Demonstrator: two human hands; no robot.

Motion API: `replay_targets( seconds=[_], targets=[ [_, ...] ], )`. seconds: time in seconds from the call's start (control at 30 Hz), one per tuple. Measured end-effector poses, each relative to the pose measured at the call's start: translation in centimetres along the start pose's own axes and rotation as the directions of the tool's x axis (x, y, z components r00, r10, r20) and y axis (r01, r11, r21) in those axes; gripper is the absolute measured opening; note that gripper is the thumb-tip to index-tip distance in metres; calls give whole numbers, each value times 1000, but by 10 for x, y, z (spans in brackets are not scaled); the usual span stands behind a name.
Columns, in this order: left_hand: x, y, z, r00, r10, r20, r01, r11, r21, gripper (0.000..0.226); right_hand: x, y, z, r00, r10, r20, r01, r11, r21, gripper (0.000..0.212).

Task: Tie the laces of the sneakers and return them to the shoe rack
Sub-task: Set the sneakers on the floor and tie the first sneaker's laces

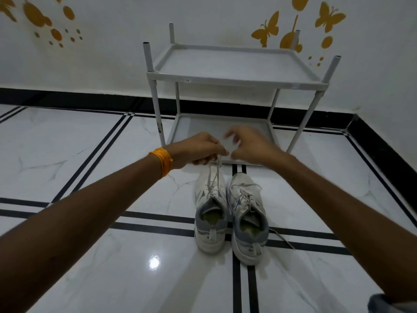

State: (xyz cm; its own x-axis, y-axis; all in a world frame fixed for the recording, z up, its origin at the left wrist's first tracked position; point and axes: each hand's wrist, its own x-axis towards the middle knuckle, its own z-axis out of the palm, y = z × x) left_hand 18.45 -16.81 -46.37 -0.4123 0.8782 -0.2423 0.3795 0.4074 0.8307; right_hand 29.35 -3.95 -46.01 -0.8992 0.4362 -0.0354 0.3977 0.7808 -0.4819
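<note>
Two white and grey sneakers stand side by side on the tiled floor, toes toward the rack. The left sneaker (pixel 211 213) has its laces (pixel 214 175) pulled up taut. My left hand (pixel 200 147), with an orange band on the wrist, pinches those laces above the toe. My right hand (pixel 250 144) is close beside it, fingers curled near the lace ends; it is blurred and I cannot tell whether it grips them. The right sneaker (pixel 248 220) has loose laces, one trailing on the floor to its right. The grey two-shelf shoe rack (pixel 225 79) stands just behind, both shelves bare.
The rack stands against a white wall with orange butterfly decals (pixel 266 30) and a black skirting (pixel 67 98). Glossy white floor tiles with black stripes (pixel 237 290) spread all around the sneakers. A bit of grey cloth (pixel 388 304) shows at the bottom right.
</note>
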Motion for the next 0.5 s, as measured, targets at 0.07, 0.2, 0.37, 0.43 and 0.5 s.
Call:
replay_targets(
  seconds=[0.07,0.2,0.37,0.43,0.5],
  targets=[
    [-3,1,3,1000,-12,-1,12,1000,-14,23,-7,-1,14,991,-54,123,29,981,193,30],
    [-8,1,1,996,-62,-72,54,993,-101,19,-11,6,21,995,-88,-38,96,911,401,14],
    [-11,-14,-6,999,-43,-34,39,993,-114,18,-17,0,8,995,17,-96,49,767,639,15],
    [-11,-18,-4,999,-21,-39,17,994,-107,27,-19,-12,-3,995,-14,-102,81,712,698,20],
    [-7,-20,6,994,-9,-105,-4,993,-118,35,-22,-32,-14,988,-116,-105,155,666,730,21]
  ],
)
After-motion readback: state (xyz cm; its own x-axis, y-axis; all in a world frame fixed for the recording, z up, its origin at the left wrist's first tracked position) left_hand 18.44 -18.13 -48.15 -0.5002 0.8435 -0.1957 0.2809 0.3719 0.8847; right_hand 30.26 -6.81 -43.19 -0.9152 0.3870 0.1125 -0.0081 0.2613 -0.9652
